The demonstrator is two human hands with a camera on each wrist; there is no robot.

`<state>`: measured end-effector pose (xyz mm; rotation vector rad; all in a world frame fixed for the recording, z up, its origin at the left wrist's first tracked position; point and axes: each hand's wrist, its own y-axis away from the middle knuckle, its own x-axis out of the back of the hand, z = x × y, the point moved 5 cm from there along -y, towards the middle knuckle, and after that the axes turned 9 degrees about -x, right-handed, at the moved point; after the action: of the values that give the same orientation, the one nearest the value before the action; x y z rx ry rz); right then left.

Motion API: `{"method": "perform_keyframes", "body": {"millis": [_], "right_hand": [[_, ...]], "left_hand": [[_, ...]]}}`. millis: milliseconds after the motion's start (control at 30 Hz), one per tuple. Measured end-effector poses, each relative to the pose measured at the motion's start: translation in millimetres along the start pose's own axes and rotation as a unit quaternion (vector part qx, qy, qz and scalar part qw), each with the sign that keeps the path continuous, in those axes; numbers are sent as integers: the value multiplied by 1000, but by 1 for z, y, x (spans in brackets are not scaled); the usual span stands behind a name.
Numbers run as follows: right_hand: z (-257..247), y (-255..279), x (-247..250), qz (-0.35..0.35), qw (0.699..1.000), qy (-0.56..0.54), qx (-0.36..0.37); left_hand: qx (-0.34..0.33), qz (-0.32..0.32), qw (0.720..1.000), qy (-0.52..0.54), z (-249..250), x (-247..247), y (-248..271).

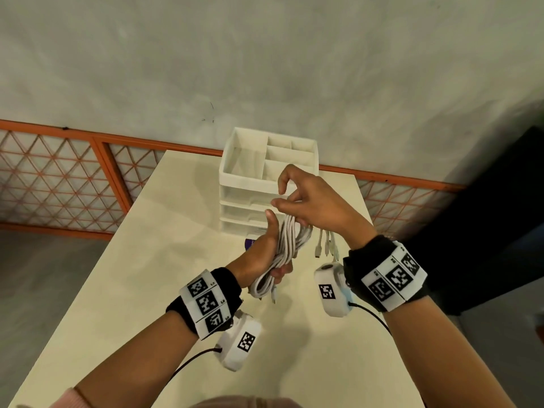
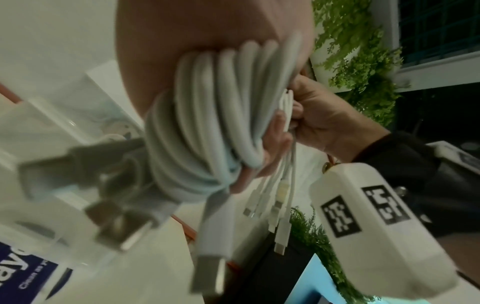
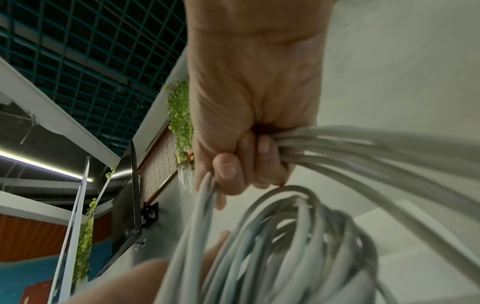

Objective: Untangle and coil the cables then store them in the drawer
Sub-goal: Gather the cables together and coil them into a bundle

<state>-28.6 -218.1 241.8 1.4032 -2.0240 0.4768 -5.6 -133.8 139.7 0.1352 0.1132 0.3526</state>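
Cables point(image 1: 284, 248), white and looped into one coil, hang in the air above the middle of the cream table point(image 1: 141, 260), just in front of the white drawer unit point(image 1: 244, 184) standing at its far edge. Left hand point(image 1: 262, 251) grips the coil's lower part, fingers curled round it. Right hand point(image 1: 309, 201) clasps the upper loops, with several short plug ends point(image 1: 325, 245) dangling beneath it.

Only part of one text can be read. In the left wrist view, a blue label point(image 2: 28, 265) at the lower left shows white letters "ay" and below them "Clean as", both cut off.

The square black-and-white markers on the wrist bands point(image 1: 393, 279) carry tiny characters, too small to read.
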Motion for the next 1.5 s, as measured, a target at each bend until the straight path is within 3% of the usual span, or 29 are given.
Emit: {"method": "perform_keyframes", "body": {"millis": [100, 233, 400, 567, 633, 767, 833, 967, 1133, 1300, 1433, 1500], "right_hand": [[7, -7, -4, 20, 1000, 4, -24], [20, -16, -10, 40, 998, -15, -56], [27, -22, -19, 42, 996, 22, -77], [34, -22, 4, 157, 967, 169, -103], [47, -20, 15, 162, 974, 119, -102], [62, -12, 5, 95, 993, -64, -33], [63, -6, -2, 81, 993, -84, -3], [61, 6, 0, 154, 980, -120, 28], [65, 16, -25, 261, 952, -160, -2], [66, 21, -54, 215, 965, -147, -46], [66, 19, -50, 134, 987, -82, -44], [65, 17, -49, 136, 988, -51, -46]], "left_hand": [[5, -12, 999, -33, 1, -2, 1], [25, -30, 999, 4, -1, -1, 8], [4, -33, 997, -73, -5, 4, 11], [-17, -32, 999, -31, -1, 14, 10], [-38, -8, 999, -17, 4, 22, 10], [-61, 29, 998, -1, 8, 29, 8], [-61, 48, 997, 14, 6, 31, 7], [-58, 54, 997, 13, 3, 35, 5], [-109, 87, 990, 18, 13, 28, 1], [-156, 93, 983, -13, 17, 25, -2], [-150, 69, 986, -31, 17, 28, 1], [-148, 70, 986, -38, 15, 30, -1]]}}
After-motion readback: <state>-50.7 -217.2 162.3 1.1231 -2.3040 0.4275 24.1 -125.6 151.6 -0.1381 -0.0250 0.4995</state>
